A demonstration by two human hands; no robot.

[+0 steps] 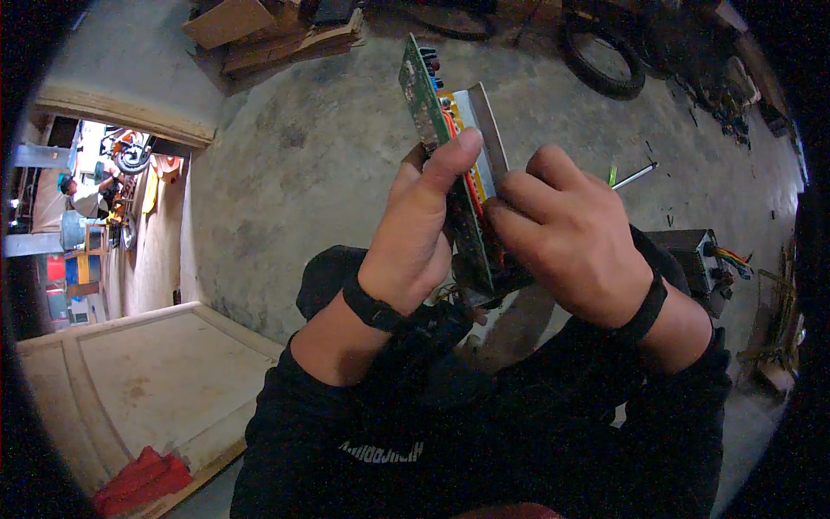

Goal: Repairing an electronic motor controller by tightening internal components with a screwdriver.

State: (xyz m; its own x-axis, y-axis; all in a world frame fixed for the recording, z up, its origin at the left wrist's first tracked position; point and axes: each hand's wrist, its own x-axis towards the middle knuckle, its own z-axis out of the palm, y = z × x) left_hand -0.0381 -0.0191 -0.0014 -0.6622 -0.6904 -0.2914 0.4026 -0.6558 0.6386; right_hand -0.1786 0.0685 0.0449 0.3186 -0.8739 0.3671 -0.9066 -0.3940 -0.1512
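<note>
Both hands are raised in front of the person, above the concrete floor (328,173), and they hold one thing together – a green circuit board (425,95) with a bent metal plate (486,130) fixed on its right side. The board stands almost upright, on its edge, and it leans a little to the left at the top. Red and orange parts are visible between the board and the plate.

The left hand (415,233) is closed on the board from the left side, and its thumb lies along the edge of the board, pointing up. The right hand (562,233) is closed on the lower part of the board and the plate from the right side, with the fingers curled; what the fingertips do behind is hidden. Each wrist wears a black band, and the sleeves are black.

On the floor, to the right of the right hand, there is a dark box with coloured wires (705,259). A tyre (605,65) lies far at the top right, and flat cardboard (259,30) at the top left – well apart from the hands. A red cloth (143,480) lies on a wooden panel (147,381) at the lower left
</note>
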